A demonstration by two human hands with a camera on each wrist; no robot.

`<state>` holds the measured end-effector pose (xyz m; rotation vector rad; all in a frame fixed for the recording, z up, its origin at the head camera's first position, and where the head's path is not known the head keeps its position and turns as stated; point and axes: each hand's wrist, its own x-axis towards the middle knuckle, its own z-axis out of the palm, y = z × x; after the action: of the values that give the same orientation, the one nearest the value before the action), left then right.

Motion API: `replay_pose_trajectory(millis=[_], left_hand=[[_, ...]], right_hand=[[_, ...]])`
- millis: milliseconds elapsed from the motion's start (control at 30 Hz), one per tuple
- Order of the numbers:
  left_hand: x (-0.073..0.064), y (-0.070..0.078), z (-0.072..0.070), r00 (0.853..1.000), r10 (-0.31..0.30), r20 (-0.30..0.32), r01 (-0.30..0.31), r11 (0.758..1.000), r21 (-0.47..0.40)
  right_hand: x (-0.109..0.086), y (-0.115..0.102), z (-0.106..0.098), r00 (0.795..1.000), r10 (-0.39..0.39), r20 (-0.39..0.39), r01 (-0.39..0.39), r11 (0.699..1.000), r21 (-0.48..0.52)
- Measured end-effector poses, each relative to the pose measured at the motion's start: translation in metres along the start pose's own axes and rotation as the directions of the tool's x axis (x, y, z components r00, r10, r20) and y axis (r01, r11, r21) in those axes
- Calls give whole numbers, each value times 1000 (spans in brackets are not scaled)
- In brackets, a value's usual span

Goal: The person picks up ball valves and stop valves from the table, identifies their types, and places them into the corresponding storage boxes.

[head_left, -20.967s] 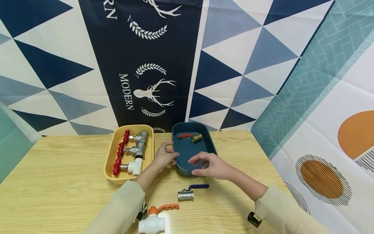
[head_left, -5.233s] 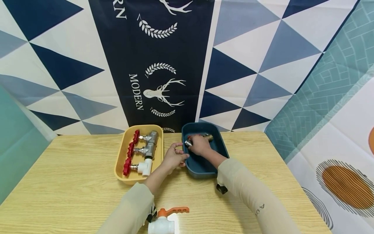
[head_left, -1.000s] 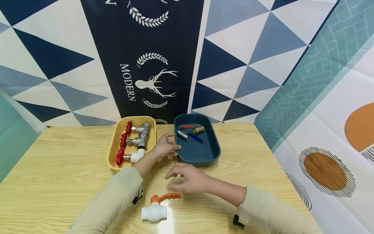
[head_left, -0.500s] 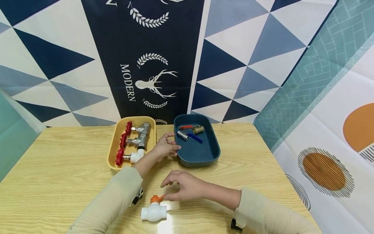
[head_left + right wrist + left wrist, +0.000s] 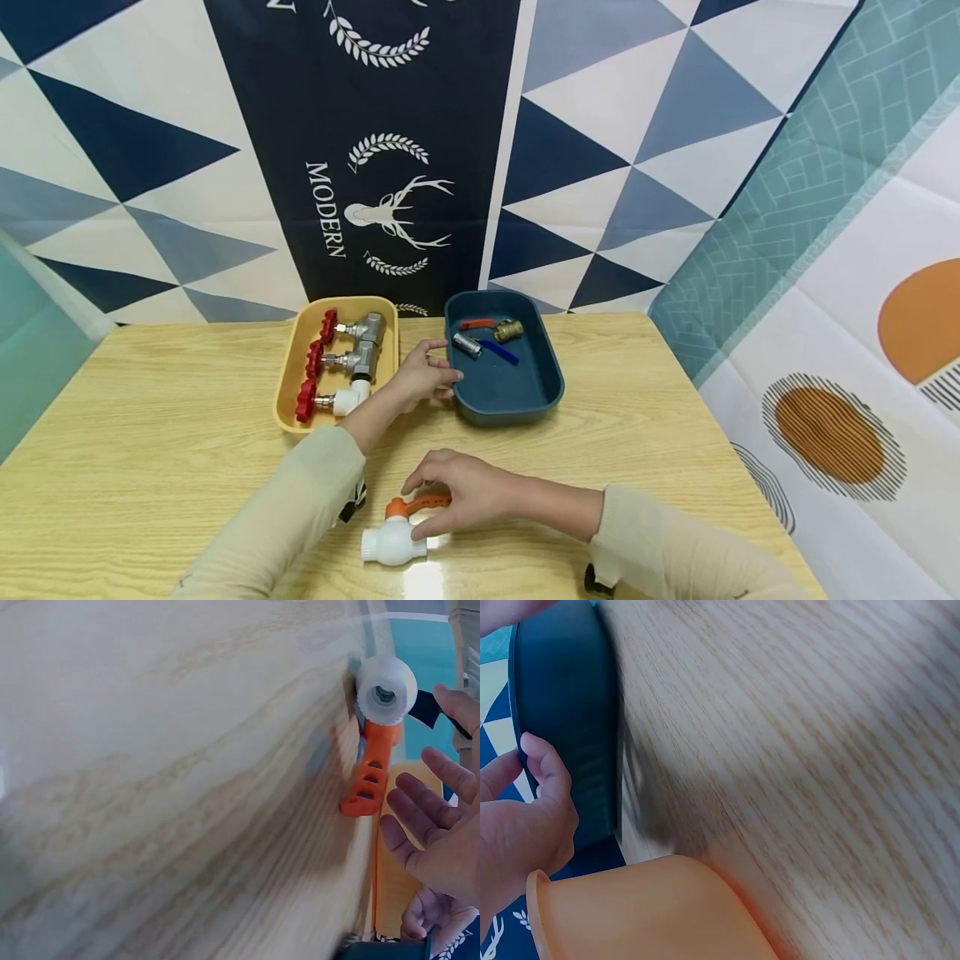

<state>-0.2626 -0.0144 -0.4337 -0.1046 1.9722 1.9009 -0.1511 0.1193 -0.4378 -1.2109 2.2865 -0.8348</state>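
Observation:
A white plastic ball valve (image 5: 388, 546) with an orange lever lies near the front of the table. My right hand (image 5: 472, 492) hovers just over its lever, thumb and fingers spread apart around nothing. In the right wrist view a gap shows between the fingers and the valve (image 5: 386, 691). My left hand (image 5: 422, 379) pinches the left rim of the dark blue tray (image 5: 517, 396), seen too in the left wrist view (image 5: 562, 712). Inside that tray lie a brass ball valve (image 5: 507, 331) with a red lever and a silver ball valve (image 5: 468, 345) with a blue lever.
A yellow tray (image 5: 288, 383) stands left of the blue one, close to my left forearm. It holds two metal valves (image 5: 363, 358) and a white valve (image 5: 345, 402), all with red handwheels. A patterned cloth (image 5: 390, 167) hangs behind the wooden table (image 5: 150, 467).
Over the last second my right hand has come down and left to the white valve. Earlier, the silver valve went from the table into the blue tray. My left hand stays at the rim.

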Motion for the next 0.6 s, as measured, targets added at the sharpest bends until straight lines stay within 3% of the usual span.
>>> replay_pose_trajectory(millis=[600], left_hand=[[1,-2,-1,1000,4,7,-4,1000,-3]], right_hand=[[4,4,17,998,-47,49,53,991,-122]])
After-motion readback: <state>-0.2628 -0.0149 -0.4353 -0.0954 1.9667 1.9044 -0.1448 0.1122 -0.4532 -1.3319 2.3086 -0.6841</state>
